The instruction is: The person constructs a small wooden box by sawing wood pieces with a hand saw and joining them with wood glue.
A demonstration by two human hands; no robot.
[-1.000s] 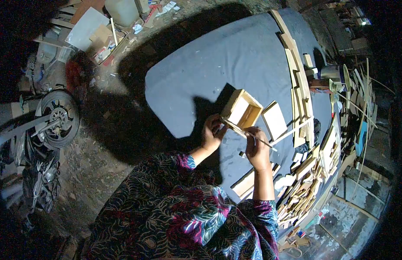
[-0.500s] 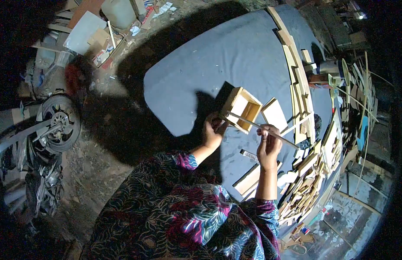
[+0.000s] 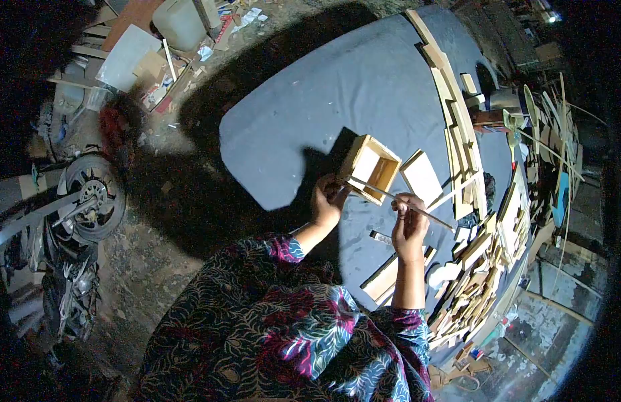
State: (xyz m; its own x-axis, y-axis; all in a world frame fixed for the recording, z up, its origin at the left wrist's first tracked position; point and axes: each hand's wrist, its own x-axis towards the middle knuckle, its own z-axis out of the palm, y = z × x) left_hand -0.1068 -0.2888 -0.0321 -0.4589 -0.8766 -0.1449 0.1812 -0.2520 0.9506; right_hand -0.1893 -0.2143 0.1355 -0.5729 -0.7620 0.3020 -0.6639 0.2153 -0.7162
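An open wooden box (image 3: 389,175) stands tilted on the grey cloth-covered table (image 3: 290,114). My left hand (image 3: 328,203) grips the box at its lower left side, fingers partly hidden. A thin stick (image 3: 434,218) crosses the near edge of the box, and my right hand (image 3: 409,224) pinches it near its middle. The stick's left end lies by my left fingers. Just right of the box is a pale flat wooden block (image 3: 422,178). Below, between the hands, lies a small dark-and-white labelled strip (image 3: 381,237).
Long wooden strips (image 3: 458,127) run along the table's right side. A heap of wood offcuts (image 3: 468,298) lies at the lower right. On the floor at left are a motorcycle wheel (image 3: 94,194) and a plastic jerrycan (image 3: 179,24).
My right hand and the stick have shifted slightly left. The view has moved a little; my left hand still holds the box.
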